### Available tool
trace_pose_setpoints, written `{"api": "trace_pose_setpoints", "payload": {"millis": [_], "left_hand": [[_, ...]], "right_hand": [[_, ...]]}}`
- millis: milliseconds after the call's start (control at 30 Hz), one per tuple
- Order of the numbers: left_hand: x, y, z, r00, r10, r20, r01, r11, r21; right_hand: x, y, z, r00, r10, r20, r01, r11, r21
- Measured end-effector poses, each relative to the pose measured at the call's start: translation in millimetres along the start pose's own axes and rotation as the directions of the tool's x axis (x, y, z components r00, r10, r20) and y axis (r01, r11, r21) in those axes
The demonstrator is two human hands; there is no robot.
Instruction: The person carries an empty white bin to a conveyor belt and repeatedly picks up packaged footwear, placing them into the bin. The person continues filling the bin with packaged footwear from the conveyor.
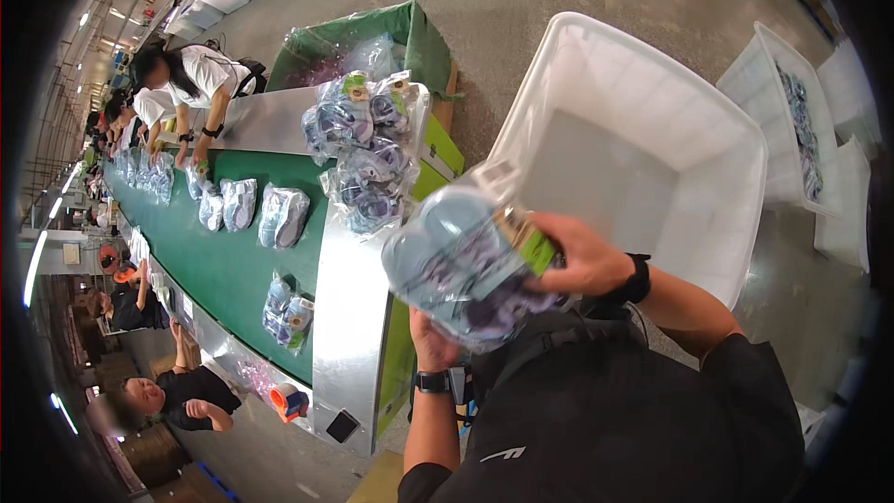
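Note:
Between my hands are light-blue and purple slippers in clear plastic bags (456,256), with a green and brown tag at one edge. I cannot tell how many bags are stacked here. My right hand (582,261) grips the bags by the tag side, thumb and fingers closed. My left hand (433,343) holds them from below, its fingertips hidden behind the plastic. Left of the bags, a pile of more bagged slippers (363,182) lies on the metal end of the conveyor. A large white bin (582,149) stands open just beyond my right hand.
Several bagged slippers (282,214) lie along the green conveyor belt (205,251). A tape dispenser (289,401) and a phone (342,426) rest at its near corner. Co-workers (200,79) stand on both sides. A green-lined box (419,42) and a filled white bin (778,112) stand farther off.

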State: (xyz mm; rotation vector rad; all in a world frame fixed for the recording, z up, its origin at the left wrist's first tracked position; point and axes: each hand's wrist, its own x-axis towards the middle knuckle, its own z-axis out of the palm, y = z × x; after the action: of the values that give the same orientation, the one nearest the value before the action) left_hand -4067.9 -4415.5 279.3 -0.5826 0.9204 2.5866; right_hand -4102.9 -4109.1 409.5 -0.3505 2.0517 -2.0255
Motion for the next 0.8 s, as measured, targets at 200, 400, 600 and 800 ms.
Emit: {"api": "trace_pose_setpoints", "payload": {"millis": [200, 400, 600, 800], "left_hand": [[-0.6, 4.4, -20.2, 0.987, -0.140, 0.076, 0.113, 0.953, 0.282], [12.1, 10.3, -19.6, 0.955, -0.226, 0.194, 0.239, 0.970, -0.045], [29.6, 34.7, -27.5, 0.915, -0.326, 0.237, 0.349, 0.935, -0.060], [37.5, 49.4, -36.7, 0.848, -0.439, 0.297, 0.467, 0.884, -0.027]], "right_hand": [[-7.3, 0.5, 10.2, 0.994, -0.030, 0.104, 0.061, 0.951, -0.304], [-10.4, -7.9, 30.1, 0.992, -0.111, -0.051, 0.066, 0.836, -0.545], [21.2, -10.1, 40.1, 0.999, 0.048, 0.021, -0.030, 0.856, -0.516], [25.2, -11.9, 66.4, 0.994, 0.101, -0.037, -0.105, 0.848, -0.520]]}}
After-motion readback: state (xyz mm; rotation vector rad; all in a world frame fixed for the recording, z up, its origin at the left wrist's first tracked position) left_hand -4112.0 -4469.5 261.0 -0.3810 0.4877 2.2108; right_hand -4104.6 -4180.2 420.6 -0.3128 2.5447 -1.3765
